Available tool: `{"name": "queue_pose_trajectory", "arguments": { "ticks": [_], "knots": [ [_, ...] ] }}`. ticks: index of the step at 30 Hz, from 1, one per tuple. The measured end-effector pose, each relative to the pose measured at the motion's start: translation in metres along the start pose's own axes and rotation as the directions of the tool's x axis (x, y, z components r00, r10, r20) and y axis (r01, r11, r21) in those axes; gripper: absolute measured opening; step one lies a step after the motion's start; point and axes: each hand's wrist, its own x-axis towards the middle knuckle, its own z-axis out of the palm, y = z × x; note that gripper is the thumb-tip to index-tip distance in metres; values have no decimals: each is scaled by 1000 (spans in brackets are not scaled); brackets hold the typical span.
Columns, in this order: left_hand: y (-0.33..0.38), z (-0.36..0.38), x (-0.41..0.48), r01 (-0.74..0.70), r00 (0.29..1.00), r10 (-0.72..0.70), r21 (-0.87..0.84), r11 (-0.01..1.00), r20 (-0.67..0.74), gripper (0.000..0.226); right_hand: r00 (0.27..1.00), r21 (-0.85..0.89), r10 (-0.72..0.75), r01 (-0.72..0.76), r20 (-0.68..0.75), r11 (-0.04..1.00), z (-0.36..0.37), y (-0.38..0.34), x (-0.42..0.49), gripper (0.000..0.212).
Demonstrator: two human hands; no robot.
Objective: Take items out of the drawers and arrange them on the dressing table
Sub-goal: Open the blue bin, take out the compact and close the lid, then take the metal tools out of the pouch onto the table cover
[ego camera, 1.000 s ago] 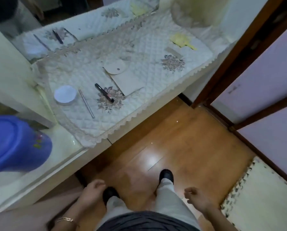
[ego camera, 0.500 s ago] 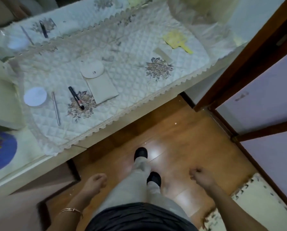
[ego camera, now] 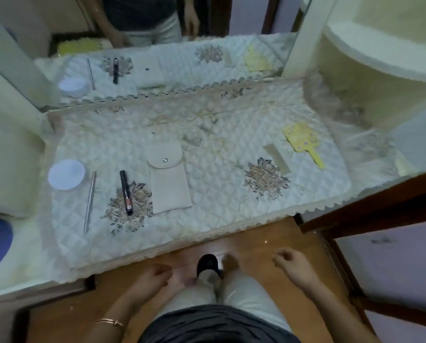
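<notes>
Beige fabric pouch [ego camera: 168,179], snap-flapped: likely light, soft, limp; pinch at flap edge. Left hand [ego camera: 155,277], right hand [ego camera: 292,264] loosely curled, empty.

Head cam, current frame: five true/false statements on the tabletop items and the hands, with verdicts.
1. The black tube lies left of the beige pouch. True.
2. The yellow paddle lies at the table's left end. False: it lies at the right end, near the comb.
3. The left hand and right hand hold nothing. True.
4. The white round jar stands on the pouch. False: it stands apart at the left end, beside the silver stick.
5. The pouch flap hangs open. False: it is folded down, snap showing.
</notes>
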Motion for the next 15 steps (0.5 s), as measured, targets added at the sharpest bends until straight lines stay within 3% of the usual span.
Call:
{"name": "queue_pose_trajectory", "arguments": {
  "ticks": [5,9,12,15],
  "knots": [
    [46,-18,-21,23,997,-19,-55,998,69,25,954,-33,-286,290,90,957,-27,-114,37,11],
    [86,-37,-43,49,997,-44,-90,995,62,29,865,-159,-447,486,227,860,-9,-183,72,19],
    [113,-48,-47,-84,982,49,-195,977,-182,26,762,-242,-538,634,361,735,16,-225,96,27],
    [138,-53,-26,-222,835,125,-121,968,-535,15,638,-367,-639,770,429,522,41,-259,118,38]
  ]
}}
